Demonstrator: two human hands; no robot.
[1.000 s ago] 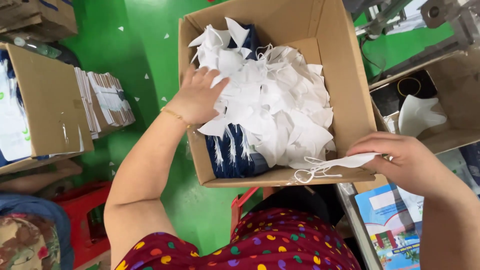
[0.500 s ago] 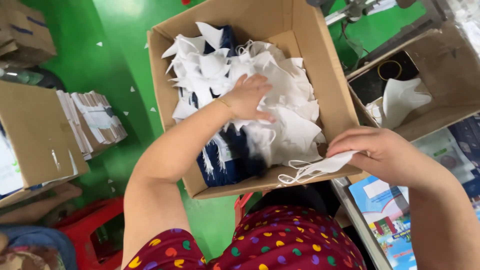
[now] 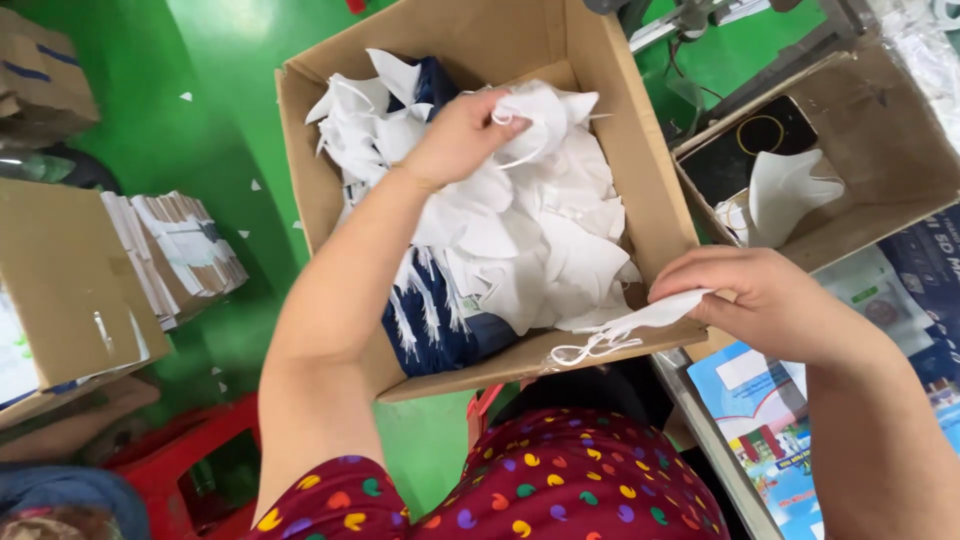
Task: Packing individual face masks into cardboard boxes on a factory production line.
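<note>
A crumpled white mask [image 3: 545,115] is lifted above the pile while a flat folded mask [image 3: 640,318] overhangs the box's near edge.

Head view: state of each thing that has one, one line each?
Left hand: fingers shut on a white mask, lifted above the pile.
Right hand: fingers pinch a folded white mask at the box's near edge, ear loops dangling.
Large cardboard box: open, flaps up, heaped with white masks.
Small cardboard box: open, one white mask inside.
Flat cartons: stacked on edge.
</note>
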